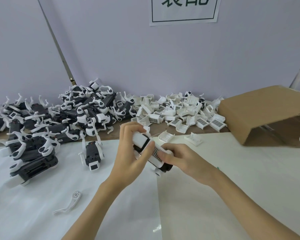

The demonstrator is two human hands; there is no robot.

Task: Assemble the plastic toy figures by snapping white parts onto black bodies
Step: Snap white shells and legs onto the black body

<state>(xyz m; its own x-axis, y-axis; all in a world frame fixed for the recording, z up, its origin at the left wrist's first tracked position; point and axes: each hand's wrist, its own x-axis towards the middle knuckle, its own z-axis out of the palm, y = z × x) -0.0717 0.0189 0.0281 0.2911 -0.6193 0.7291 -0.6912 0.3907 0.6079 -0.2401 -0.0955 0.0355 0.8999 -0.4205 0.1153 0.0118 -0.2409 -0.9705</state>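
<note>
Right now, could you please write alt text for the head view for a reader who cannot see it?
Both hands, left hand and right hand, grip a black toy body with a white cover on it, above a white table. A pile of assembled figures lies left, loose white covers behind, a cardboard box right.

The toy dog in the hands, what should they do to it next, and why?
Probably press the white cover down until it snaps. The right hand already rests fingers on it, and the left hand grips the black body, but black still shows along the cover's edge.
</note>
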